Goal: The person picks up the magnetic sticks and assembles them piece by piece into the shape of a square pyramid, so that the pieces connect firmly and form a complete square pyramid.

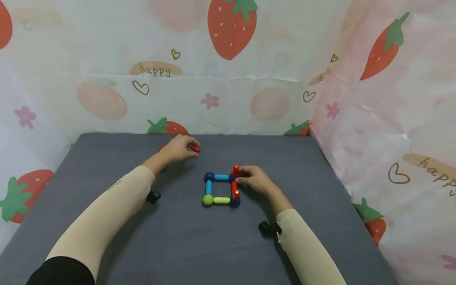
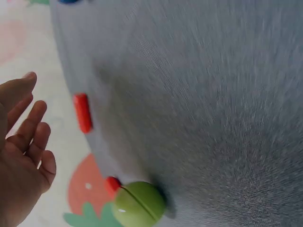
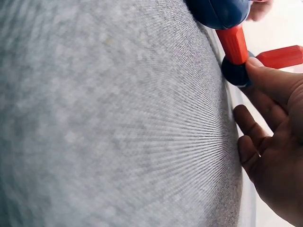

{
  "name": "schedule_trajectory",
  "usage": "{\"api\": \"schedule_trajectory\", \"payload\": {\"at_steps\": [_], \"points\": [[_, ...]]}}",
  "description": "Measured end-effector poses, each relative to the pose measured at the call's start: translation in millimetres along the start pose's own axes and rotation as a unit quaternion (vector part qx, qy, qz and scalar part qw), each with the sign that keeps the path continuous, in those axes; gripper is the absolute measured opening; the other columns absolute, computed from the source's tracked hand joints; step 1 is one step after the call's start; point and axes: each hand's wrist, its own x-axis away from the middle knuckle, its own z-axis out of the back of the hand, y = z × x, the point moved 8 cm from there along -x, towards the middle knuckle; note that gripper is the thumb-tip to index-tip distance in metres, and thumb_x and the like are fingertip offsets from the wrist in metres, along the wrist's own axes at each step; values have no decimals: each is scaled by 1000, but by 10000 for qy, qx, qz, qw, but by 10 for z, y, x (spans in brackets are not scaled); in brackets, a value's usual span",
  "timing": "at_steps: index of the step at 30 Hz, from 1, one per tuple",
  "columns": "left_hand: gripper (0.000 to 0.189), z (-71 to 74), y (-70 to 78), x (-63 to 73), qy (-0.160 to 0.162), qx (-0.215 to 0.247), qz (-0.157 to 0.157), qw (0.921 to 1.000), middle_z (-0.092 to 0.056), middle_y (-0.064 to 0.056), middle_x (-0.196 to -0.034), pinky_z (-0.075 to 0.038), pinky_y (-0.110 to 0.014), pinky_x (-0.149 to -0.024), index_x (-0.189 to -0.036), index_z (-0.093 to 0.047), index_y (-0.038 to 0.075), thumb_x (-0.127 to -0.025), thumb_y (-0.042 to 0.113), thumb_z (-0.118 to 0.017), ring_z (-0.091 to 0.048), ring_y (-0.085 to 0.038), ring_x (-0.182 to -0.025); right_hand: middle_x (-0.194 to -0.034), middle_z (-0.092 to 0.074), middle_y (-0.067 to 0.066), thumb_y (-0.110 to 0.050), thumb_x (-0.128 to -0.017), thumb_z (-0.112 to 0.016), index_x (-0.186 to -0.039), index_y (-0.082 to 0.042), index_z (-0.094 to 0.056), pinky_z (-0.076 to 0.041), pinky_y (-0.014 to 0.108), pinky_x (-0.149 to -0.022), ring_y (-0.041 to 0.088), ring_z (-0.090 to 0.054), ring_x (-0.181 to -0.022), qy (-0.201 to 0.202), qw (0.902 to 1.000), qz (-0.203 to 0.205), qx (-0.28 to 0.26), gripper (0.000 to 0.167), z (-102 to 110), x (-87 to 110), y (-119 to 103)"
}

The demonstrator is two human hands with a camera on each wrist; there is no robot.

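Observation:
On the grey table, magnetic rods and balls form a flat square. Its sides are a light blue rod (image 1: 222, 177) at the back, another on the left, a yellow-green rod (image 1: 221, 200) in front and a red rod (image 3: 233, 45) on the right. Two more red rods stand up from the right corners. My right hand (image 1: 258, 180) pinches the dark blue ball (image 3: 235, 72) at the back right corner between thumb and fingers. My left hand (image 1: 179, 148), fingers loosely bent and holding nothing, hovers by a loose red rod (image 1: 194, 148) near the back edge.
In the left wrist view, a green ball (image 2: 139, 204) with a red piece (image 2: 112, 185) beside it lies near the table's edge; the forearm seems to hide this ball in the head view. A strawberry-print curtain (image 1: 213, 95) hangs behind the table (image 1: 185, 245).

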Motion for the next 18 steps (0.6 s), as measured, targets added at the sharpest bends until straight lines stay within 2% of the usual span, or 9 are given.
{"api": "schedule_trajectory", "payload": {"at_steps": [5,8,13,18], "points": [[41,-13,-205,-128,89,-421,194,9989,-68,-12,-129,-33,-63,-109,-135,-66,9,-96,18,-73,-47,-38,-126,-129,-70,3,-21,-96,-74,-129,-16,-71,-49,43,-103,21,-62,-120,26,10000,32,59,34,-1,-7,17],[40,-55,-280,-205,98,-610,162,9980,-65,-11,-134,-30,-66,-109,-137,-65,10,-97,16,-71,-46,-39,-128,-129,-70,3,-20,-96,-74,-129,-15,-71,-49,44,-104,21,-62,-120,22,10000,41,63,34,-6,-12,18],[38,-132,-324,-327,127,-742,81,9971,-61,-13,-141,-32,-64,-106,-137,-66,11,-99,12,-65,-44,-40,-131,-130,-69,3,-21,-96,-74,-130,-16,-71,-48,45,-106,22,-61,-123,36,9999,45,158,35,-2,-18,8],[34,-206,-315,-389,157,-800,83,9966,-65,-11,-135,-36,-58,-101,-132,-70,12,-99,9,-65,-46,-37,-125,-129,-70,2,-22,-96,-74,-130,-17,-71,-47,45,-106,22,-61,-123,86,9998,25,175,34,-1,-16,23]]}}
